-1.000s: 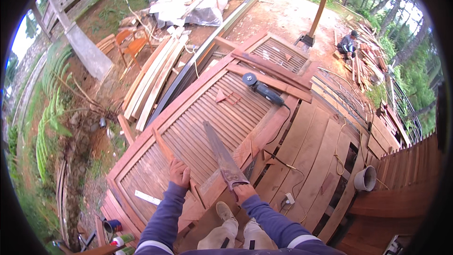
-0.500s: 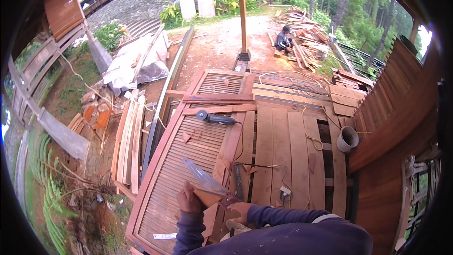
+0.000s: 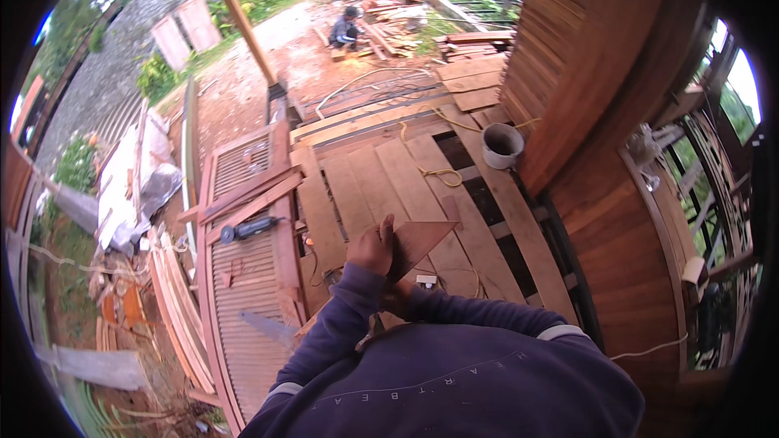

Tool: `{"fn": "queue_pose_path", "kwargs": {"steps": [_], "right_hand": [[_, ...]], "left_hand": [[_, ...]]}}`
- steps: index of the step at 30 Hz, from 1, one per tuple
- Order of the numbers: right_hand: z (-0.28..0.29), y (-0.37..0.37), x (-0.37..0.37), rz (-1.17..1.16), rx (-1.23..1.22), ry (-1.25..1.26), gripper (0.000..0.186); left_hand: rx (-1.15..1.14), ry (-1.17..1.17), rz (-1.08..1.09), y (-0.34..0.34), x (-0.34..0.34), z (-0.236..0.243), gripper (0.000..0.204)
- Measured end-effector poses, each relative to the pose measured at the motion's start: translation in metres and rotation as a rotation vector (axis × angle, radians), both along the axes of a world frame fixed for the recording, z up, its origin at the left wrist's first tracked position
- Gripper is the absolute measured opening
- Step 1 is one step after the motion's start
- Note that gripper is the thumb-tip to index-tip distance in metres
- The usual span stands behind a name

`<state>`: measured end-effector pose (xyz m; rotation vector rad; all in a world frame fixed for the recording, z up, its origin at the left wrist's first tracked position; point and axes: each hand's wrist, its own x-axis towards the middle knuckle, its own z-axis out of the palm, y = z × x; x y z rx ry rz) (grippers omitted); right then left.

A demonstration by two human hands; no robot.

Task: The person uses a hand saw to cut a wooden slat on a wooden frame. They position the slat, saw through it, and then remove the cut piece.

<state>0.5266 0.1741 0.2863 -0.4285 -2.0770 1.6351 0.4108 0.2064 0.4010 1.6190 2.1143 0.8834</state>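
Note:
My left hand (image 3: pixel 372 250) is closed around a reddish-brown triangular piece of wood (image 3: pixel 423 242), thumb up along its edge. The piece is raised in front of my chest, over the plank floor. Lower down and in shadow is my right hand (image 3: pixel 396 298), just beneath the wood. Its fingers are mostly hidden, so its grip does not show. A hand saw (image 3: pixel 269 328) lies on the louvered wooden panel (image 3: pixel 243 296) to the left of my left forearm, its handle end hidden.
An angle grinder (image 3: pixel 250 229) and loose boards (image 3: pixel 253 204) rest across the panel. Gaps open between the floor planks (image 3: pixel 357 195). A grey bucket (image 3: pixel 501 146), a yellow cord (image 3: pixel 442 174) and a white plug (image 3: pixel 426 281) are on the floor. Another person (image 3: pixel 346 30) crouches by a lumber pile.
My view has swung to the right. My left hand has lifted the triangular piece away from the panel. My right hand has left the saw, which stays on the panel.

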Motion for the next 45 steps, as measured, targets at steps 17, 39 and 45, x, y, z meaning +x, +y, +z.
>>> {"fn": "queue_pose_path", "kwargs": {"steps": [17,39,45], "right_hand": [[-0.076,0.169,0.084,-0.746,-0.088,0.306,0.028],[0.022,0.537,-0.028,-0.446,0.235,-0.622,0.031],[-0.014,0.634,-0.104,-0.274,0.341,-0.667,0.03]], "left_hand": [[0.592,-0.035,-0.91,0.156,0.152,0.072,0.033],[0.737,-0.015,-0.675,0.51,-0.059,0.092,0.021],[0.643,0.069,-0.557,0.564,-0.138,0.064,0.021]]}}
